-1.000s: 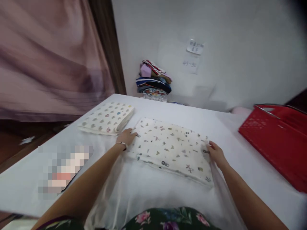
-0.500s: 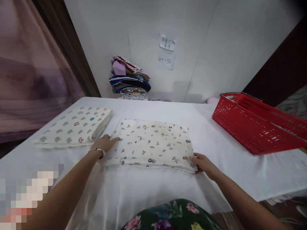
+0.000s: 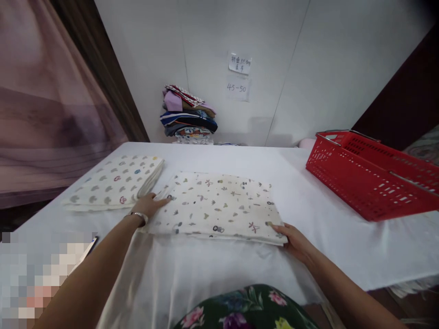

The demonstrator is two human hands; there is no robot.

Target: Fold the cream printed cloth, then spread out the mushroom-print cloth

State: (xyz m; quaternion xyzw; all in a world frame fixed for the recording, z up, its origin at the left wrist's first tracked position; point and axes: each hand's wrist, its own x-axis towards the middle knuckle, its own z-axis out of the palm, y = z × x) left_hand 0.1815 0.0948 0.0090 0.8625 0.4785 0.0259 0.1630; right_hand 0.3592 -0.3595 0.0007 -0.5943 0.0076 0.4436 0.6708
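Since a second ago, our right hand [image 3: 291,237] has slid along the right edge of the printed cloth [image 3: 222,205] to its near corner, and our view has swung toward the right. Our left hand [image 3: 149,205] remains at the cloth's left edge. With the right, we pinch the corner, thumb on top and the other fingers mostly hidden beneath. Our left thumb lies stretched over the upper surface; we cannot tell whether the fingers behind it have closed on the fabric.

We see the printed cloth folded flat before us, in the middle of the white table [image 3: 264,162], near the side where we are. Just beside our left hand lies a second cloth [image 3: 115,180], folded too, with rows of grey shapes and a few coloured ones. We wear a bracelet [image 3: 142,218] on our left wrist. Well to the right of the cloth sits a red basket [image 3: 363,183]. Against the wall [image 3: 274,45], beyond the table's far edge, we see a stack of folded fabrics [image 3: 188,119].
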